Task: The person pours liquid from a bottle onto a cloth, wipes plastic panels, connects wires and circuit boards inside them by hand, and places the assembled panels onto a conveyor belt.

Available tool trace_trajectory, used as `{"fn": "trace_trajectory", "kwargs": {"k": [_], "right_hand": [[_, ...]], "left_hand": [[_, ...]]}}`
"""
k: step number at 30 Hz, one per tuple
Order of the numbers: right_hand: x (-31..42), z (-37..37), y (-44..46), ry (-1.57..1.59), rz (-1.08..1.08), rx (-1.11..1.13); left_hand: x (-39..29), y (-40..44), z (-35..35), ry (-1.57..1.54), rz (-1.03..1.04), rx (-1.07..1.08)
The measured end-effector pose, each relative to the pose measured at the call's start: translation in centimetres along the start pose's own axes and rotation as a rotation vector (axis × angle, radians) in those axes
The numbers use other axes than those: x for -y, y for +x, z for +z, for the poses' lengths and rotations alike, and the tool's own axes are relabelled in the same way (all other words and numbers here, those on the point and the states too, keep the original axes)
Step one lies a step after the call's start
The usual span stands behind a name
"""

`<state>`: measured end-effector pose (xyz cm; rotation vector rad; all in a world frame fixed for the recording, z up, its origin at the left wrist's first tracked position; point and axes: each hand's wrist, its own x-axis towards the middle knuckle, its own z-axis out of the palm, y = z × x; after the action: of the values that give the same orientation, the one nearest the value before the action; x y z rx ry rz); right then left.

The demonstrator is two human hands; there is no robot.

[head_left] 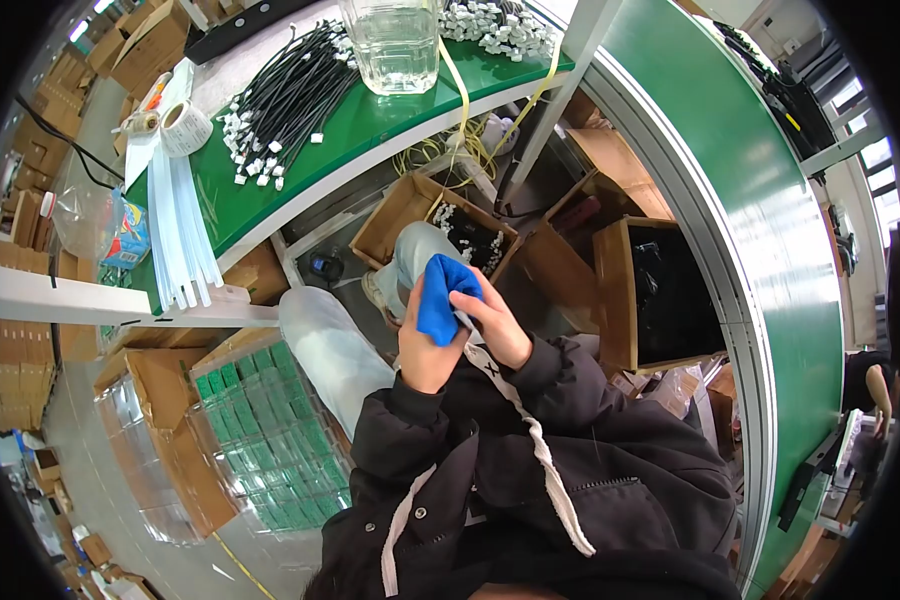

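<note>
A blue cloth is bunched up between my two hands, above my lap. My left hand has its fingers wrapped round the cloth's lower left side. On the other side my right hand pinches the cloth, with the thumb lying on top of it. Just below the hands hangs a white drawstring of the dark jacket.
The green table ahead bears black cables with white connectors, a clear container, a label roll and pale strips. Open cardboard boxes stand below. A green conveyor curves right; a co-worker's arm shows far right.
</note>
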<state>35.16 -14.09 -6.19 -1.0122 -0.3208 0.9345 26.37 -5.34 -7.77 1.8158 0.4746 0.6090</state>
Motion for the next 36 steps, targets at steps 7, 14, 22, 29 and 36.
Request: {"fn": "trace_trajectory", "kwargs": {"k": [7,14,22,29,36], "right_hand": [[-0.2,0.4,-0.1,-0.018,0.009,-0.070],[0.9,-1.0,0.5,0.213,0.033,-0.112],[1.3,-3.0,0.9,0.315,0.033,-0.070],[-0.2,-1.1,0.1,0.013,0.021,-0.151],[1.2,-2.0,-1.0,0.049,0.009,-0.069]], "left_hand": [[-1.8,-0.6,0.5,0.320,-0.087,0.052],[-1.4,-0.1,-0.4,0.088,0.045,0.082],[-2.8,-0.1,-2.3,-0.051,0.063,0.140],[-2.0,-0.7,0.6,0.237,0.118,0.077],[-1.7,-0.5,1.6,0.112,0.115,0.058]]}}
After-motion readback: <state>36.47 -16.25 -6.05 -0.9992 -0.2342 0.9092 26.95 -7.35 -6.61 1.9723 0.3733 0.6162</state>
